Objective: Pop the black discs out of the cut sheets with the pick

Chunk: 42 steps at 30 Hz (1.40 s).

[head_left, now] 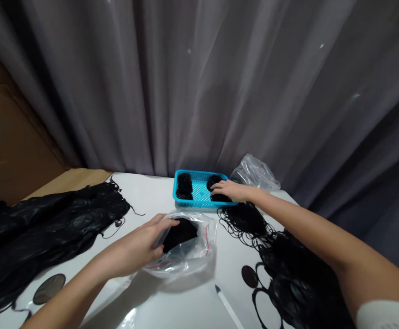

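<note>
My left hand [148,249] grips the near-left rim of a clear plastic zip bag [182,267] with red seal lines, holding its mouth apart. Inside the bag lies a black stack of thin pieces [182,233]. My right hand [233,190] reaches over the right side of a blue perforated basket [199,173], fingers stretched out and touching black round pieces [215,181] there. Its fingertips partly cover them, and the thumb is hard to make out. More black round pieces [185,185] are stacked in the basket's left side.
Black sheet material with stringy edges [83,219] spreads at left, near a cardboard box [11,137]. Black strands and rings [298,283] pile up under my right arm. A white pen [227,304] lies in front. Another clear bag [254,173] rests behind, against the grey curtain [186,91].
</note>
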Available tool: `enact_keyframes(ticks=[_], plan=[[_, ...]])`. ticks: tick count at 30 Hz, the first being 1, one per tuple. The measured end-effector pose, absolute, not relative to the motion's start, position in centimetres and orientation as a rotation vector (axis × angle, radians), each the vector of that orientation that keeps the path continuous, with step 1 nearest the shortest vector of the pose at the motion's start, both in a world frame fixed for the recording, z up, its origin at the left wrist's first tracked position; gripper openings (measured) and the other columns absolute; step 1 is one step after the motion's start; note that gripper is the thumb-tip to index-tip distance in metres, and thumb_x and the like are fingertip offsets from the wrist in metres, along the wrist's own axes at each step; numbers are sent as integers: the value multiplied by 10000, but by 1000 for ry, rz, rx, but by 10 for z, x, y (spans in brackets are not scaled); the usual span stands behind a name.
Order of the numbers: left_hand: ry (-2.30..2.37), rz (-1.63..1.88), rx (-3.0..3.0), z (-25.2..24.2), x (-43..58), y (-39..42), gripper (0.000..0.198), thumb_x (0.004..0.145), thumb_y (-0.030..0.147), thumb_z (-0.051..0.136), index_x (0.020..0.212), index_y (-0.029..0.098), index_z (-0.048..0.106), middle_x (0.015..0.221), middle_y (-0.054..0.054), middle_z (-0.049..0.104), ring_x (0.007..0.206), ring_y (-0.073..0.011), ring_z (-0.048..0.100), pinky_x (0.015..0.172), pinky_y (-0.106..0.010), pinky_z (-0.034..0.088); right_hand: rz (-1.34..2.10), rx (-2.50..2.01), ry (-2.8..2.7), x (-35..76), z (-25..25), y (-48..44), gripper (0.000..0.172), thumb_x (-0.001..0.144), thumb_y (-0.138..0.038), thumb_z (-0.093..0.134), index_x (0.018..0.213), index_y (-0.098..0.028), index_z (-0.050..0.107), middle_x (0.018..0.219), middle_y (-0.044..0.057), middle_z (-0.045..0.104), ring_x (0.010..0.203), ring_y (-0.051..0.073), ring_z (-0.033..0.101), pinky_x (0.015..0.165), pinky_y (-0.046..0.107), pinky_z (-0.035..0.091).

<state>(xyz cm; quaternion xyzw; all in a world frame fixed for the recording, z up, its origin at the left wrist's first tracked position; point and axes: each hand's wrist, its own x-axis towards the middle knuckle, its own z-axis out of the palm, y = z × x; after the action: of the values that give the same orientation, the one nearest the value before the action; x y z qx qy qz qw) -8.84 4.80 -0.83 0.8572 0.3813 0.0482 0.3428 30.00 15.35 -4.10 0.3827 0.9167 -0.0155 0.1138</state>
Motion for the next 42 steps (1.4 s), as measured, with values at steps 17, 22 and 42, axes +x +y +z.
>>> enact_keyframes(ticks=[17, 22, 42], plan=[[1029, 196, 2253, -3, -95, 46, 639, 838, 161, 479, 1444, 364, 485, 1564, -15, 360, 1195, -234, 609, 984, -312, 488, -86, 967, 2282, 277, -73, 214, 609, 472, -24, 761, 1058, -155, 659, 1149, 126, 563, 1168, 350, 423, 1004, 494, 311], [1109, 226, 2247, -7, -99, 45, 612, 871, 196, 495, 1450, 396, 484, 1613, -2, 282, 1374, -280, 465, 1116, -400, 391, -170, 951, 2356, 282, -65, 202, 397, 541, -60, 722, 919, -179, 698, 1135, 107, 553, 1149, 338, 419, 1013, 504, 289], [962, 235, 2251, 1, -98, 45, 799, 806, 165, 525, 1568, 214, 289, 1640, -50, 214, 1471, -278, 305, 1206, -388, 278, -828, 1785, 2732, 317, 7, 160, 302, 650, -333, 617, 770, -202, 373, 714, -52, 372, 682, 112, 377, 595, 218, 316]])
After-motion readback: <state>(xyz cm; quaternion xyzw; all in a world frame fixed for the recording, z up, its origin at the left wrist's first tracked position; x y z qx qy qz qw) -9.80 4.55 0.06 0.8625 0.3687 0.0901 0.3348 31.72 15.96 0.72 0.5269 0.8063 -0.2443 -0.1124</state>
